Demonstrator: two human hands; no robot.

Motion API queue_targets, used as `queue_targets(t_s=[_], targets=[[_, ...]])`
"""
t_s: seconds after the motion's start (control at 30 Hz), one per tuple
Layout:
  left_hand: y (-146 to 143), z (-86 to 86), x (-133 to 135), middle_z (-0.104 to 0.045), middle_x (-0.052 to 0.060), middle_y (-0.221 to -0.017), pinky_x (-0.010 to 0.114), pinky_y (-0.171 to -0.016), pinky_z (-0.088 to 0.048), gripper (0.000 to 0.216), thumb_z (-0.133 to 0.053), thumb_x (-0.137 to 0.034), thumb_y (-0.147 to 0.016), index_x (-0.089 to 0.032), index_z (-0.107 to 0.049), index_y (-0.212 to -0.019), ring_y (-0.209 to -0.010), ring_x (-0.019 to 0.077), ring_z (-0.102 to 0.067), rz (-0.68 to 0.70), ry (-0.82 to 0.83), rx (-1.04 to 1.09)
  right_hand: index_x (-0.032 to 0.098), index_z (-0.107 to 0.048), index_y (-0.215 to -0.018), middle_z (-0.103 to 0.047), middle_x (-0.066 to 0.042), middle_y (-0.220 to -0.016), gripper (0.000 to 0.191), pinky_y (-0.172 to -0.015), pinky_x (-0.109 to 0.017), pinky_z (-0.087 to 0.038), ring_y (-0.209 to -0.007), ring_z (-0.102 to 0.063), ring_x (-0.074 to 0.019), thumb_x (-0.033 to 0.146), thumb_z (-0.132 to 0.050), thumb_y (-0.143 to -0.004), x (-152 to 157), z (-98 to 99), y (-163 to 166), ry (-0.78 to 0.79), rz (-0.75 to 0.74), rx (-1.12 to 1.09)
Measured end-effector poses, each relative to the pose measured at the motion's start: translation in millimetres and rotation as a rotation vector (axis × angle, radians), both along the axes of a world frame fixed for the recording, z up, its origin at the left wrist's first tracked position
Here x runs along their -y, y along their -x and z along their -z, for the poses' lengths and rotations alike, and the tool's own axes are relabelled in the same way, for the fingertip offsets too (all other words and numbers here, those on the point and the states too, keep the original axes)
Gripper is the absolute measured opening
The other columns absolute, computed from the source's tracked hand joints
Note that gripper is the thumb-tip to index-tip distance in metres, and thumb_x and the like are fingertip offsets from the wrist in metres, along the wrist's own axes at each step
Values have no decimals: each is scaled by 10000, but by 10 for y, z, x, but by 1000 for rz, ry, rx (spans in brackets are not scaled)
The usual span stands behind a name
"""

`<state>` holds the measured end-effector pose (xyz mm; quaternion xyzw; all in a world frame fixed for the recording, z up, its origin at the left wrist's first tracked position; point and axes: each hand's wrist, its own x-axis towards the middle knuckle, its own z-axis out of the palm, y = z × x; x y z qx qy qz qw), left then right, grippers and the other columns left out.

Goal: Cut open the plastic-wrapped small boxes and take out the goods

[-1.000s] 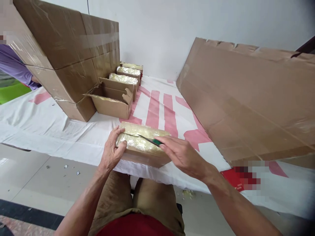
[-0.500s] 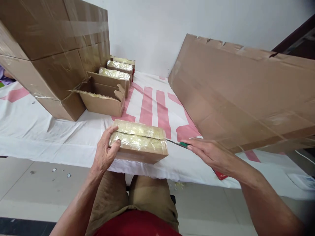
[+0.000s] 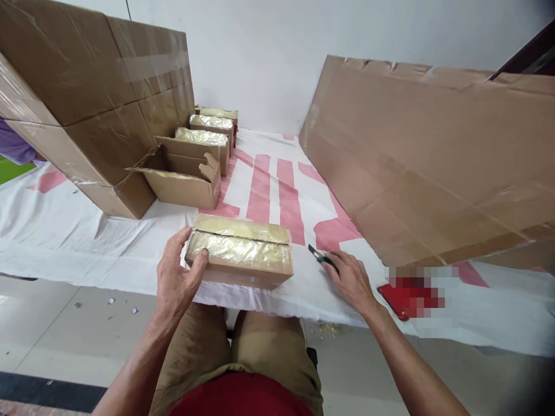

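Note:
A small cardboard box (image 3: 243, 254) with shiny tape over its top, slit down the middle, lies at the near edge of the table. My left hand (image 3: 177, 277) grips its left end, thumb on the front face. My right hand (image 3: 351, 280) rests on the white cloth to the box's right, fingers on a green-handled utility knife (image 3: 319, 258) that lies on the cloth with its blade pointing toward the box.
An open empty small box (image 3: 182, 179) and a row of taped boxes (image 3: 208, 130) stand behind. Large taped cartons (image 3: 95, 98) tower at the left; a big flattened cardboard sheet (image 3: 425, 156) leans at the right. The white cloth with red marks (image 3: 277, 190) covers the table. Another person's sleeve (image 3: 15, 147) shows far left.
My right hand drew the knife rightward across the box's taped top, off its right end, then lowered it onto the cloth. The left hand stayed on the box's left end.

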<state>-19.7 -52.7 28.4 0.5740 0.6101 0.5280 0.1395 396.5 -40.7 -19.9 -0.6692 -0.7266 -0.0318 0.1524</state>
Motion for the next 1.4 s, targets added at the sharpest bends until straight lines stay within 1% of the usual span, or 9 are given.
queue_targets(t_s=[0.17,0.33,0.57,0.7,0.83,0.93,1.07,1.23,1.4], targets=[[-57,6,104,-747,117,-1310,436,-1066,-570,309,-672,-406,-929,-199,-755,-1141,-1253,282,-697,-50,-39,-41,249,-717,-1305,-711,-122,-1371,346,-978,-478,-604,-1277,-656,-319,368,-585,-1008,-15,-655,473,-162,-255,-287],[-81,70,148,-733,106,-1321,434,-1090,-549,247,-685,-351,-940,-219,-741,-1141,-1260,262,-687,-41,-113,-6,272,-649,-1428,-657,-95,-1482,519,-1151,-550,-517,-1390,-599,-286,164,-551,-930,-305,-1037,958,11,-600,-337],[-43,149,131,-704,99,-1252,449,-1165,-482,672,-771,-346,-893,-247,-509,-1503,-1287,242,-658,50,-167,410,193,-777,-1127,-800,-92,-1147,308,-1001,-453,-578,-1094,-734,-263,361,-557,-993,-609,-1134,1071,176,-549,-653],[-42,95,151,-748,71,-1147,400,-1077,-545,713,-844,-374,-835,-238,-539,-1465,-1181,229,-710,122,-122,558,156,-743,-1131,-785,-80,-1021,343,-826,-370,-577,-929,-720,-233,380,-530,-982,-742,-1121,1174,178,-420,-756],[-24,42,187,-777,80,-1124,347,-953,-594,631,-878,-413,-804,-221,-639,-1355,-1051,215,-746,113,-54,595,150,-670,-1284,-770,-114,-1105,399,-854,-410,-560,-936,-707,-252,334,-576,-943,-942,-1034,1259,128,-243,-579],[-11,15,194,-781,83,-1125,339,-946,-595,592,-881,-438,-801,-215,-674,-1308,-1059,220,-745,129,-25,623,171,-653,-1321,-718,-157,-1267,449,-975,-515,-525,-1087,-682,-321,297,-664,-890,-878,-1085,1292,-120,-166,-336],[-16,-33,181,-788,87,-1115,361,-1004,-576,582,-877,-464,-801,-205,-686,-1285,-1095,229,-735,130,-8,649,255,-726,-1064,-748,-91,-1071,176,-921,-479,-522,-1012,-700,-291,208,-579,-980,-278,-1353,1380,-510,-365,-238],[-17,-38,172,-788,78,-1102,358,-990,-582,576,-881,-470,-793,-212,-689,-1270,-1070,222,-739,142,-6,660,235,-698,-1165,-782,-64,-1129,260,-914,-402,-526,-1067,-701,-239,120,-574,-968,439,-1417,1686,-497,-936,-131],[6,35,168,-785,89,-1131,361,-970,-594,581,-886,-446,-788,-214,-684,-1282,-1057,224,-746,156,-35,673,156,-651,-1332,-781,-109,-1259,318,-989,-434,-460,-1165,-667,-267,124,-542,-1035,342,-1189,1931,-497,-775,102]])
